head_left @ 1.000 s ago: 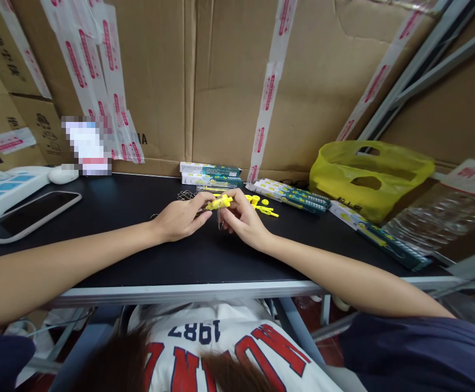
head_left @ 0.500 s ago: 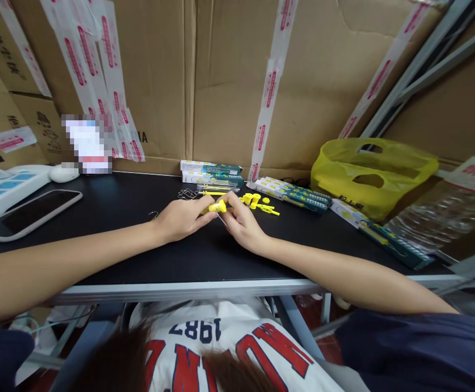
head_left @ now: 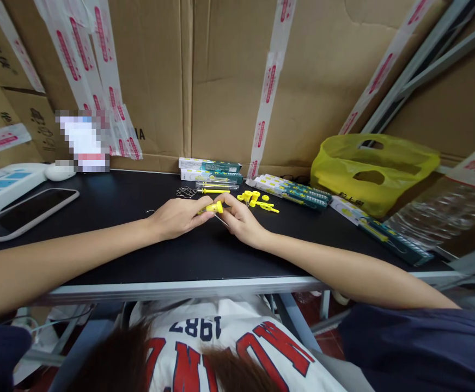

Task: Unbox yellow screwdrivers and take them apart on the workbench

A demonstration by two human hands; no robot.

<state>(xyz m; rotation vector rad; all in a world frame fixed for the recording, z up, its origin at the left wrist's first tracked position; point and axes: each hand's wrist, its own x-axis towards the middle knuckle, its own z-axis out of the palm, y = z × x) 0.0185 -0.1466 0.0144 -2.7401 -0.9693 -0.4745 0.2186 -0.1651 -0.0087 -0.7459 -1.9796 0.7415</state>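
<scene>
Between my two hands, above the middle of the black table, is a small yellow plastic part (head_left: 213,208). My left hand (head_left: 176,218) pinches it between thumb and fingers. My right hand (head_left: 239,220) is closed at its right end, with a thin metal rod (head_left: 221,220) showing below the fingers. Just beyond the hands lie a wire piece (head_left: 186,191) and a yellow stick (head_left: 213,191). Several loose yellow parts (head_left: 256,199) rest to the right of my right hand.
Small boxes (head_left: 211,170) stand at the back, with more boxes (head_left: 292,190) at the right. Further right are a yellow bag (head_left: 368,169) and a clear plastic bottle (head_left: 445,201). A phone (head_left: 29,212) and a white power strip (head_left: 12,188) occupy the left.
The yellow part has turned to lie lengthwise between my hands, and more of it shows. Both hands stay close together. The view has shifted slightly.
</scene>
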